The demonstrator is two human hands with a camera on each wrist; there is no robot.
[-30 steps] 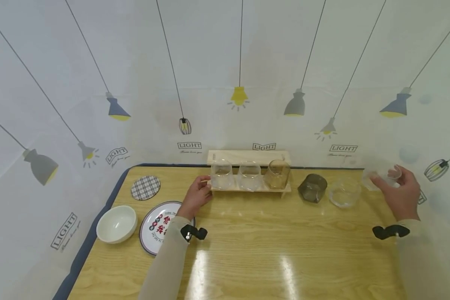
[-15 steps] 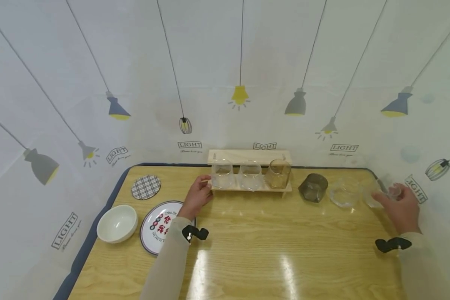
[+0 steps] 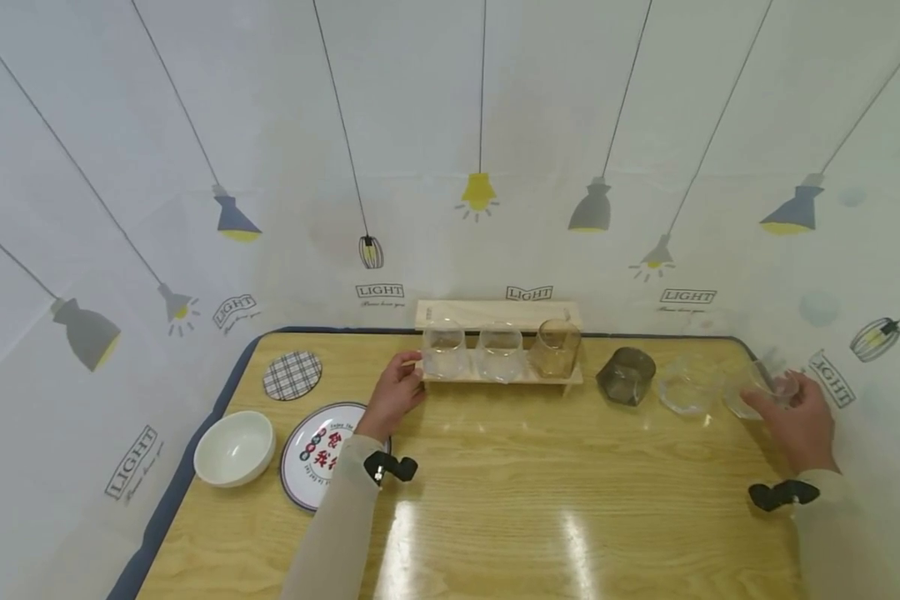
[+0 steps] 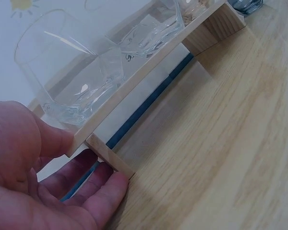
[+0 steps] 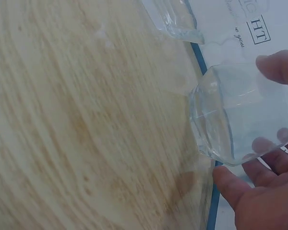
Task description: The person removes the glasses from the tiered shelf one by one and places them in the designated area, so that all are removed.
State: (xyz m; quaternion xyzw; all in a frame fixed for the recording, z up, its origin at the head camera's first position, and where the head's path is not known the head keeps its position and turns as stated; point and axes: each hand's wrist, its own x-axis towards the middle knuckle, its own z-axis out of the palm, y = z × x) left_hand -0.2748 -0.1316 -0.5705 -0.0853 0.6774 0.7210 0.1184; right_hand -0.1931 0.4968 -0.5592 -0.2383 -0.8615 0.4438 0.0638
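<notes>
My left hand (image 3: 392,398) holds the left end of a wooden rack (image 3: 495,313); in the left wrist view the thumb lies at the shelf (image 4: 110,98) and the fingers curl against its leg (image 4: 110,158). Two clear glasses (image 3: 444,357) and an amber glass (image 3: 557,354) stand in a row on it. At the far right my right hand (image 3: 804,423) grips a clear glass (image 5: 249,112) between thumb and fingers. Its faceted base is close to the table; I cannot tell whether it touches. Left of it are another clear glass (image 3: 688,385) and a smoky grey glass (image 3: 626,377).
On the left are a checked round coaster (image 3: 292,375), a white bowl (image 3: 234,448) and a printed plate (image 3: 307,479), partly behind my left arm. A wall covering (image 3: 420,208) with lamp drawings borders the table's back and sides. The wooden tabletop (image 3: 570,475) spreads in front.
My right hand has come down and slightly nearer me with the clear glass, which now sits lower beside the other clear one. The left hand and the rack have stayed put.
</notes>
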